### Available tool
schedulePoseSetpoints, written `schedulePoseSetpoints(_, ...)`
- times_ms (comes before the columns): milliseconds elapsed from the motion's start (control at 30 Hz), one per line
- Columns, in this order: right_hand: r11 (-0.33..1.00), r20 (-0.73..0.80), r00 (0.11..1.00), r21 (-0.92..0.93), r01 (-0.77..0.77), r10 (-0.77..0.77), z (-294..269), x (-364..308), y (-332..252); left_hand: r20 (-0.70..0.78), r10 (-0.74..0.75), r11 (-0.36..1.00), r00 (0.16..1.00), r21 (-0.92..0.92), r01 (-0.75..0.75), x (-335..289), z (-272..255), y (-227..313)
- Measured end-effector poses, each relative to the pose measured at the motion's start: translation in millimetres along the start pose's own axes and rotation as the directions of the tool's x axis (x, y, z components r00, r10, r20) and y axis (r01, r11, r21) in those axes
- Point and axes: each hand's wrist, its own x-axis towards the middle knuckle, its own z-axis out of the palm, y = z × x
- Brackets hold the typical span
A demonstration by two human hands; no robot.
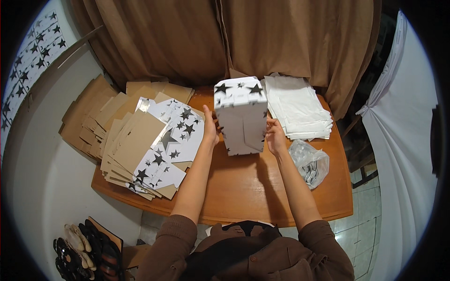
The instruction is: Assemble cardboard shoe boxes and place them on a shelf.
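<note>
grasping a star-patterned box [240, 126] between left hand [210, 129] and right hand [275, 135], apparently mid-assembly, the next move likely needing squared edges.

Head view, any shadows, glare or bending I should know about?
In the head view, a dark shadow crosses the table below the box; in the head view, the bag shows small glints; also in the head view, the corners go black, with fisheye bending toward the rim.

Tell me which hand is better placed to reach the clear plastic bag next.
Probably the right hand: the clear plastic bag lies near it, while the left hand is across the star-printed box.
</note>
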Motion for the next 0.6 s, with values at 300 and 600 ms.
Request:
schedulePoseSetpoints(300,1.0,-0.032,0.999,0.03,0.007,-0.006,-9,-17,2,0.145,0.192,0.98,0.971,0.028,-0.198,-14,22,-42)
schedulePoseSetpoints(600,0.995,-0.114,0.993,-0.082,-0.051,0.041,-57,-59,40,0.331,0.463,0.766,0.822,0.318,-0.559,-55,16,-66)
